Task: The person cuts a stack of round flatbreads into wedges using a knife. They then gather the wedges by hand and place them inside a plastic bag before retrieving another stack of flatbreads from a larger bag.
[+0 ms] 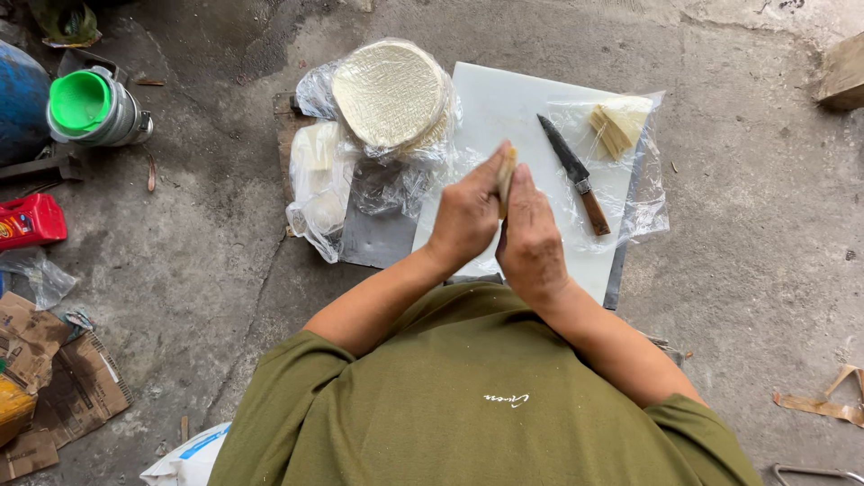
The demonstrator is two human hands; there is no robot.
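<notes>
Head view: left hand (466, 216) and right hand (531, 238) pressed together palm to palm, clamping a thin stack of pale wafer pieces (507, 175) upright between them, above the white cutting board (504, 108). Pieces look light, dry, brittle, likely to crack if squeezed; best held by flat faces. Knife (576, 173) lies on board, cut wedges (616, 126) on plastic, bagged round wafers (389, 93) to the left

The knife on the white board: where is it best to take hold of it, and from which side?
Probably the brown wooden handle of the knife, from the near right: the handle points toward the person, the dark blade points away, and the right hand is nearest.
</notes>
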